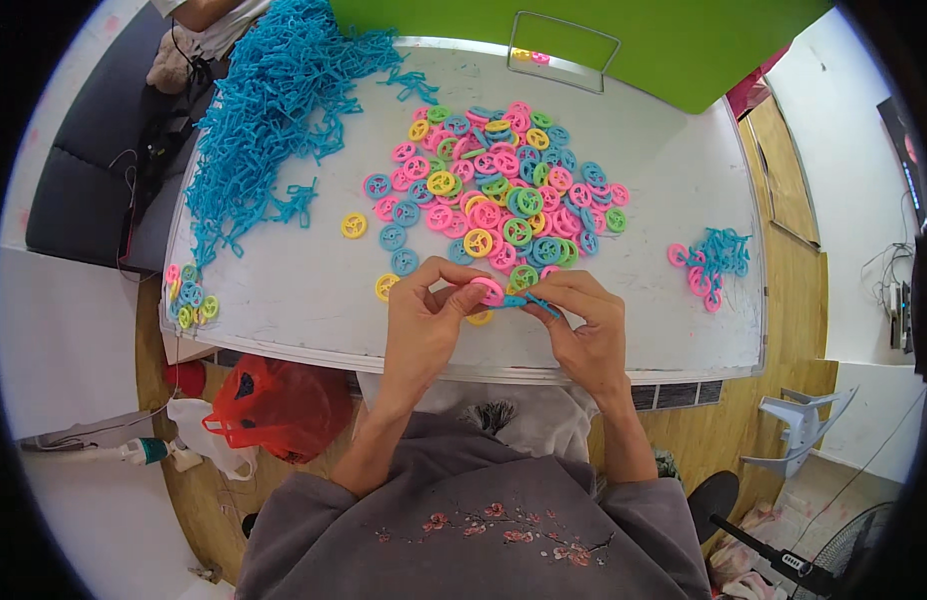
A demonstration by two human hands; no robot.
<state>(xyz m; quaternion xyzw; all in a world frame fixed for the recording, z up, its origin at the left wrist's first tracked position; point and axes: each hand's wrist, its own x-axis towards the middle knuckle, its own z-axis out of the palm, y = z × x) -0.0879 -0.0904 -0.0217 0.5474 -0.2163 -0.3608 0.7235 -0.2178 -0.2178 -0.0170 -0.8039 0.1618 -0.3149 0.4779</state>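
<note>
Together, left fingers (pixel 462 299) pinching pink wheel (pixel 493 291), right fingers (pixel 564 293) holding blue piece (pixel 515 301).

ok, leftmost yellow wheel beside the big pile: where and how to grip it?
Likely best to pinch the yellow wheel across opposite rim edges, from above and left: it lies flat, its outline is round, and the wheel pile is on its right.
</note>
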